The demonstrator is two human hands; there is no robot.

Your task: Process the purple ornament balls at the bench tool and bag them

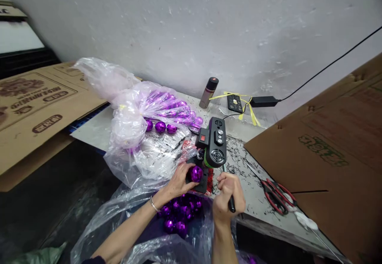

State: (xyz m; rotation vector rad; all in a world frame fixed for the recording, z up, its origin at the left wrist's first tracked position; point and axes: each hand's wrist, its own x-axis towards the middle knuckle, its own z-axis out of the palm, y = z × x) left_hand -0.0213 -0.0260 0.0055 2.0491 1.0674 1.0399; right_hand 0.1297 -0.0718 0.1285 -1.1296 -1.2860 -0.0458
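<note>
My left hand (181,179) has its thumb and fingers closed round a shiny purple ball (196,174), holding it on the dark base (202,184) of a small black machine. The machine (216,140) looks like a mini drill press, with two round grilles, knobs and a red switch on its side. My right hand (229,195) is wrapped round a lever handle (231,204), whose black end sticks out below the fist. What touches the ball's far side is hidden. Below my hands, several loose purple balls (180,216) lie in an open clear plastic bag (125,220).
A tied plastic bag (128,113) of purple balls lies left of the machine. Behind stand a spray can (209,93) and a power adapter (264,101). Black shavings (238,152) litter the table. Red-handled scissors (276,196) lie at right by a cardboard box (322,148); more cardboard (38,105) lies left.
</note>
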